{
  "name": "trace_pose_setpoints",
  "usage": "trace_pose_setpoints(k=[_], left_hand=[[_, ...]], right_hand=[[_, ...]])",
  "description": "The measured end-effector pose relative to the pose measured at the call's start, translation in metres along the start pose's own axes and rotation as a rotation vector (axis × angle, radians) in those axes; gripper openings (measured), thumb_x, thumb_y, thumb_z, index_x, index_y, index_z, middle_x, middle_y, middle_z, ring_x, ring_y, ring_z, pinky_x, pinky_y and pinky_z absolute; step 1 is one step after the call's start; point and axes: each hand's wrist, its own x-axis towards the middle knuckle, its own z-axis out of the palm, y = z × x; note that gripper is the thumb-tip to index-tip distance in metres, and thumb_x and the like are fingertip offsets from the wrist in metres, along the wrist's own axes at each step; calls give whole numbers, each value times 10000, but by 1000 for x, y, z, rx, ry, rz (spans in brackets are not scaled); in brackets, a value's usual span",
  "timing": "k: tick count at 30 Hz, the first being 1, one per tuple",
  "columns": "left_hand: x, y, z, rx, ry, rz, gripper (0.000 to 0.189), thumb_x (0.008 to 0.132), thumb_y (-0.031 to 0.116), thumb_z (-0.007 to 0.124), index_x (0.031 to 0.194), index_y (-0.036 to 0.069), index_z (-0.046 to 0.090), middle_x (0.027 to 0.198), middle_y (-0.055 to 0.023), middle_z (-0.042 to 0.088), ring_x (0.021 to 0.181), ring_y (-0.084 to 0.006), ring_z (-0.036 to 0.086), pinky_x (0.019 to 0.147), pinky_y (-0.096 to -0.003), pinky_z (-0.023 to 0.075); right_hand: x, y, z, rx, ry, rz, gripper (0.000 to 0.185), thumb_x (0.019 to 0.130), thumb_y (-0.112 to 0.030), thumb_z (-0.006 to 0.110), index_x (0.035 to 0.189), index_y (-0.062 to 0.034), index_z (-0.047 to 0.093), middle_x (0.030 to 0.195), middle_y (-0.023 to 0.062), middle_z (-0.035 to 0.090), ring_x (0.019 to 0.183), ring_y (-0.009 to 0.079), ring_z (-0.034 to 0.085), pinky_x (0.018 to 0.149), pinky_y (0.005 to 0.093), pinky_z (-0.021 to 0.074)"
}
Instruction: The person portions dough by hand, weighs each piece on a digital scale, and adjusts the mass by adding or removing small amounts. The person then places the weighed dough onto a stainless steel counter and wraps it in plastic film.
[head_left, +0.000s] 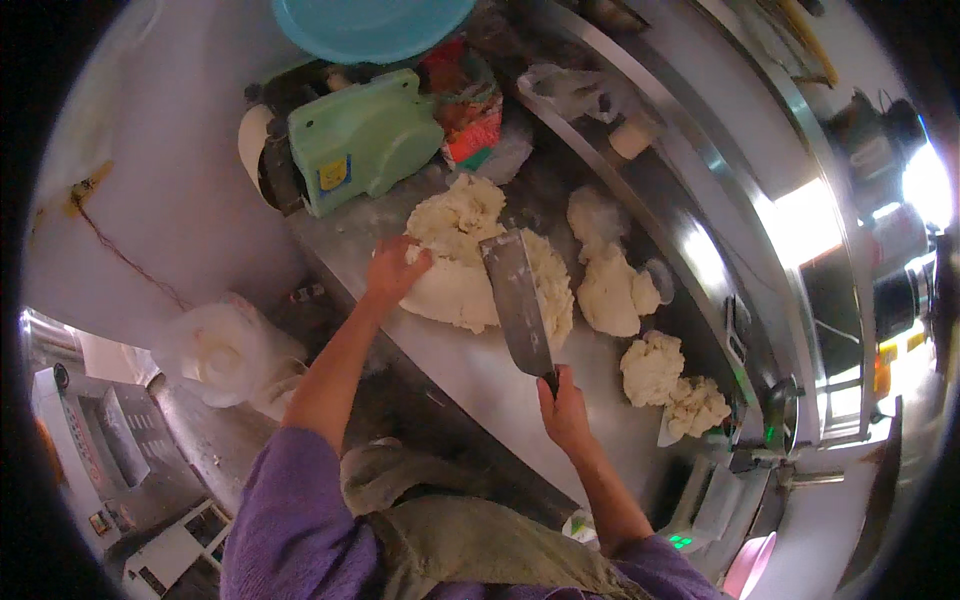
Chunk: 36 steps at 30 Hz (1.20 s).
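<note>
On the metal worktop (480, 390) lies a large mass of pale dough (450, 289), smooth in front and ragged behind. My left hand (396, 271) grips its left end, fingers curled over the edge. In my right hand (564, 411) is the dark handle of a broad-bladed cleaver (517, 304). Its blade, smeared with dough, reaches away from me across the mass. A rough portion of dough (553, 281) shows to the right of the blade; whether it is fully separate is hidden. Further right sit a smoother dough lump (609, 292) and two crumbly dough pieces (651, 367) (696, 406).
A green machine housing (367, 139) stands at the worktop's far left end, beside red packaging (476, 135) and below a blue basin (375, 26). A scale-like device with green lit digits (690, 517) is at right. Metal shelving (637, 67) runs along the back.
</note>
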Motion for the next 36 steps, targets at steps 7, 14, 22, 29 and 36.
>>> trace_pose_setpoints(k=[7,14,22,29,36], left_hand=[[-10,-36,21,-253,197,133,277,777,216,698,987,40,655,1099,-153,649,1033,-356,557,920,-436,446],[-29,-29,13,-390,152,45,405,855,313,676,1131,21,632,1180,-161,648,1141,-352,563,1009,-452,394],[41,0,-2,281,-245,-55,856,788,657,618,1432,114,462,1223,-148,649,1165,-247,596,1068,-421,354],[101,-41,36,-179,-665,-158,527,812,576,613,1057,118,700,981,-95,662,846,-206,620,838,-358,477],[63,-31,14,-158,-589,-191,503,825,512,608,1103,96,663,964,-89,640,791,-215,622,761,-363,492]], right_hand=[[90,-6,26,-127,-131,-64,307,984,-265,541,1110,-7,430,782,279,621,766,501,609,637,555,467],[149,-42,51,-188,-161,-194,351,985,-276,523,1120,35,432,757,296,616,728,489,610,643,559,481],[139,-41,42,-214,-238,-108,417,975,-277,526,1167,83,439,756,308,627,722,473,635,655,560,496],[189,-34,62,-336,-211,-217,472,971,-303,522,1224,87,443,824,298,648,744,470,641,710,546,517],[218,-60,56,-226,-431,114,450,987,-323,493,1180,80,442,849,262,648,628,352,659,643,462,539]])
